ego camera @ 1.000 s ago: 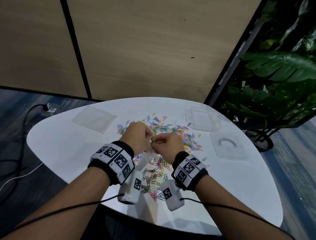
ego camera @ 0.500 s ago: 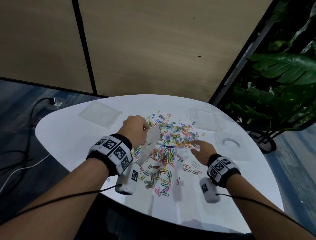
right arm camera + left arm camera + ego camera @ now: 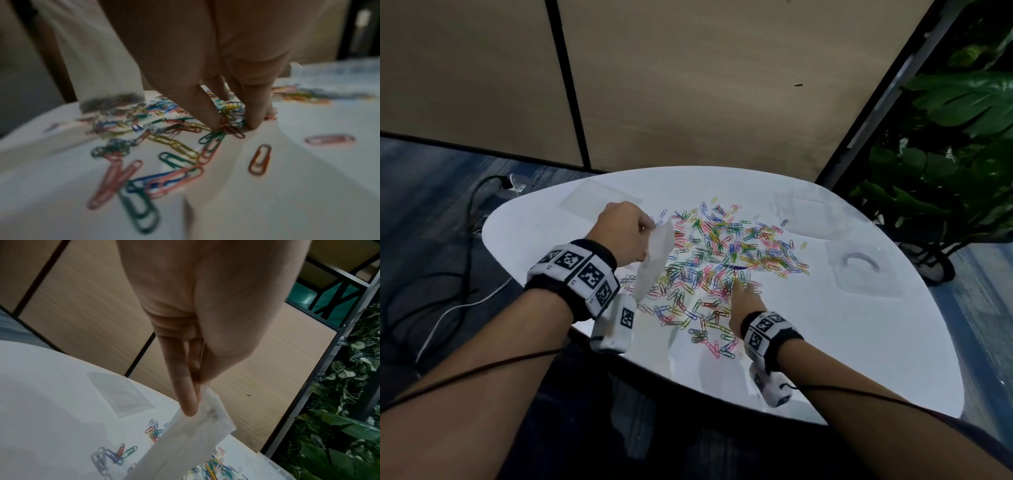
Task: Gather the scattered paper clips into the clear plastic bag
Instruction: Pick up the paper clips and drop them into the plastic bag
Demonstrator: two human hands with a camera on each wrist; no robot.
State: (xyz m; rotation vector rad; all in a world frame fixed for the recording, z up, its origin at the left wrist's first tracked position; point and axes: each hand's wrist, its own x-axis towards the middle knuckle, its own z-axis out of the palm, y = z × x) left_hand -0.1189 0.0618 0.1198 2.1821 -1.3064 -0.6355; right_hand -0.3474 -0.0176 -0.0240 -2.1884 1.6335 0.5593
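The left hand (image 3: pixel 625 233) is raised above the left part of the white table (image 3: pixel 859 342), with thumb and fingers pinched together on the top edge of the clear plastic bag (image 3: pixel 655 262). The bag hangs down from that grip, tilted, with its lower end just above the near-left fringe of the paper clips (image 3: pixel 722 260); in the left wrist view the fingers (image 3: pixel 185 386) close on the bag's (image 3: pixel 185 443) folded upper rim. The coloured paper clips lie scattered in a broad patch across the middle of the table, densest toward the centre and thinning toward the near edge. The right hand (image 3: pixel 744 299) reaches forward into the near side of that patch, palm down. In the right wrist view its fingertips (image 3: pixel 213 123) are bunched together and pressed down onto a small cluster of paper clips (image 3: pixel 226 128) on the table top, so the hand is pinching at them, though the picture is blurred and does not show how many it has caught. Both wrists wear black bands with square black-and-white markers (image 3: pixel 582 270). Farther back on the table lie another flat clear bag (image 3: pixel 592 202) at the left, and two clear plastic trays (image 3: pixel 811 214) at the right. A large-leaved green plant (image 3: pixel 955 144) stands beyond the table's right side, and cables (image 3: pixel 465 294) trail over the floor at the left.
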